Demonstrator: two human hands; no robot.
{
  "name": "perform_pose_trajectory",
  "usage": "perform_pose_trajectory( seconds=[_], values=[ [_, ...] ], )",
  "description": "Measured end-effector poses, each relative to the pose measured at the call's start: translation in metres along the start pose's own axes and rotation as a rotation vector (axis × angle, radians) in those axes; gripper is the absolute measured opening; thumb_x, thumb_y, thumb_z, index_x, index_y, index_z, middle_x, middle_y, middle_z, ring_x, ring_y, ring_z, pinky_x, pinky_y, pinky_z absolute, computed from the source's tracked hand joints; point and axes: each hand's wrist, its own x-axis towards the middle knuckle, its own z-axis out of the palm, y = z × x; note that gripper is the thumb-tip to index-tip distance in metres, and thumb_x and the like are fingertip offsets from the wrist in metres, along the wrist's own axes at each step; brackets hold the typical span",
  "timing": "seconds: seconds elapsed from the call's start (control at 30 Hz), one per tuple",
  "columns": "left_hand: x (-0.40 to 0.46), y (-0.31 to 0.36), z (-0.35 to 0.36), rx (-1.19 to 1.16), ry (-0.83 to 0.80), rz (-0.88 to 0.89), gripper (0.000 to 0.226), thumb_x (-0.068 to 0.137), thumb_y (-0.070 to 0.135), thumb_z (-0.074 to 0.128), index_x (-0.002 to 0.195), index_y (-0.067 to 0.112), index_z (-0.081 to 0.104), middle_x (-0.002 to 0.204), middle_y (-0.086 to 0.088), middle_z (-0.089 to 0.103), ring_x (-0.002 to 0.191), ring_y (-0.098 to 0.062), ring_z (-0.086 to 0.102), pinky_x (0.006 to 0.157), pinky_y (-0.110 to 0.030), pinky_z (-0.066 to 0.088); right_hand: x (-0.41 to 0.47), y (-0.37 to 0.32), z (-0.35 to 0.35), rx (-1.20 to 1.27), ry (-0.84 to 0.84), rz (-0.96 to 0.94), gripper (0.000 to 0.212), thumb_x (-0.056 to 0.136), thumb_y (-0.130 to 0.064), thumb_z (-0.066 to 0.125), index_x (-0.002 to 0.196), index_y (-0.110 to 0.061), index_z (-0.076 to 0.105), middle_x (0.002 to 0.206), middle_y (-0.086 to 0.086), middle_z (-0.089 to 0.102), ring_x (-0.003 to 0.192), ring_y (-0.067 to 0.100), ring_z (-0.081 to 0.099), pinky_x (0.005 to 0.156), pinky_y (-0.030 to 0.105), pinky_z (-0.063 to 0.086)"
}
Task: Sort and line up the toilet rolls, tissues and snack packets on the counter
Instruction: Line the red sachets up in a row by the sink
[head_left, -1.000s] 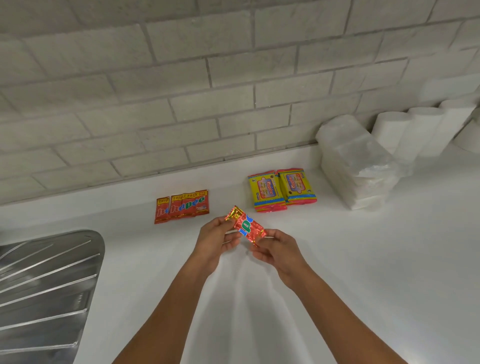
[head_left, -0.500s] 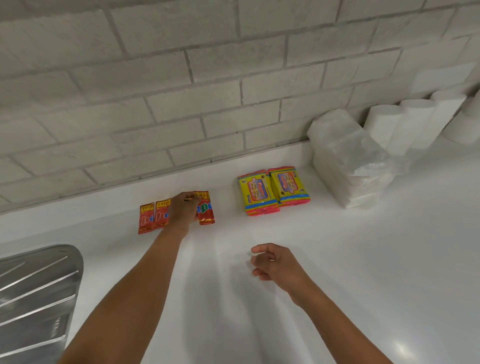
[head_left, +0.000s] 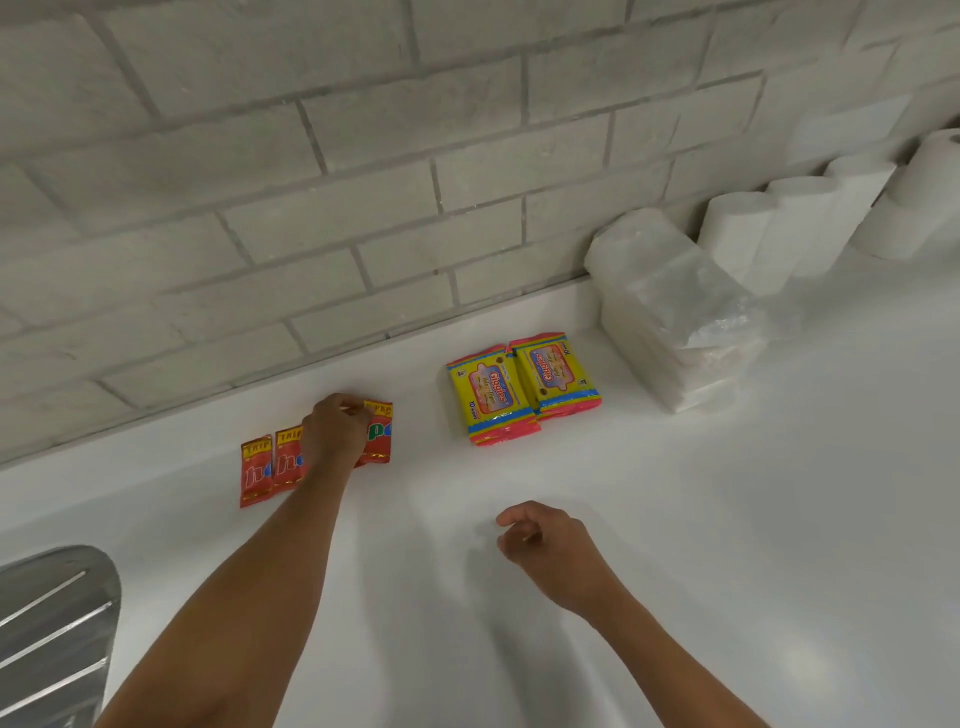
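Head view: left hand (head_left: 335, 428) presses fingers together on red packets (head_left: 270, 467) near counter's (head_left: 727, 519) back edge, long axes toward wall. Right hand (head_left: 545, 545) hovers, loosely curled, empty. Yellow packets (head_left: 519, 389) lie rightward.

- A wall of pale grey, rough-faced rectangular bricks (head_left: 322, 208) with darker recessed joints fills the upper half of my view, laid in a staggered bond.
- Below it, the smooth, glossy white counter (head_left: 753, 519) runs from left to right and meets the bricks along a straight raised lip.
- At my lower left, the rounded corner of a ribbed stainless-steel sink drainboard (head_left: 52, 623) is set in the counter.
- Soft, even light falls from above, throwing faint grey shadows across the white surface in front of me.
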Motion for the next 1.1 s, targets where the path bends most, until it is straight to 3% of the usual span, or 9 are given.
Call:
perform_pose_trajectory(
  seconds=[0.27, 0.47, 0.77, 0.93, 1.1],
  values=[
    [-0.012, -0.008, -0.002, 0.129, 0.032, 0.192, 0.023, 0.094, 0.026, 0.059, 0.112, 0.018, 0.071, 0.107, -0.008, 0.070, 0.091, -0.025, 0.065, 0.064, -0.032, 0.048, 0.003, 0.003, 0.001, -0.027, -0.018, -0.023, 0.013, 0.089, -0.019, 0.067, 0.096, -0.030, 0.068, 0.084, -0.006, 0.070, 0.072, 0.004, 0.062, 0.064, 0.011, 0.048],
    [-0.035, -0.011, 0.005, 0.310, -0.072, 0.260, 0.028, 0.094, 0.028, 0.057, 0.118, 0.021, 0.070, 0.123, -0.007, 0.062, 0.114, -0.033, 0.054, 0.084, -0.042, 0.050, 0.003, 0.004, 0.002, -0.055, -0.010, -0.052, 0.014, 0.089, -0.020, 0.067, 0.093, -0.033, 0.066, 0.081, -0.009, 0.069, 0.072, 0.004, 0.063, 0.067, 0.012, 0.048],
    [-0.041, -0.014, 0.014, 0.448, -0.111, 0.275, 0.041, 0.099, 0.041, 0.047, 0.134, 0.022, 0.057, 0.130, -0.008, 0.054, 0.121, -0.034, 0.049, 0.084, -0.045, 0.052, 0.002, 0.008, 0.001, -0.060, -0.002, -0.057, 0.014, 0.089, -0.017, 0.066, 0.095, -0.030, 0.068, 0.080, -0.009, 0.068, 0.069, 0.003, 0.061, 0.066, 0.011, 0.048],
    [-0.046, -0.018, 0.012, 0.374, -0.088, 0.305, 0.041, 0.100, 0.039, 0.047, 0.137, 0.023, 0.056, 0.133, -0.007, 0.054, 0.123, -0.034, 0.048, 0.090, -0.046, 0.050, 0.006, 0.005, 0.004, -0.092, -0.006, -0.061, 0.011, 0.089, -0.022, 0.065, 0.097, -0.030, 0.068, 0.081, -0.013, 0.066, 0.072, 0.002, 0.061, 0.070, 0.013, 0.048],
    [-0.056, -0.041, -0.004, 0.208, -0.011, 0.324, 0.035, 0.098, 0.033, 0.053, 0.132, 0.026, 0.060, 0.133, -0.002, 0.058, 0.122, -0.030, 0.054, 0.093, -0.045, 0.053, 0.021, -0.013, 0.023, -0.156, -0.054, -0.116, 0.013, 0.089, -0.026, 0.068, 0.102, -0.029, 0.068, 0.094, -0.011, 0.068, 0.087, 0.007, 0.066, 0.087, 0.028, 0.055]
  ],
)
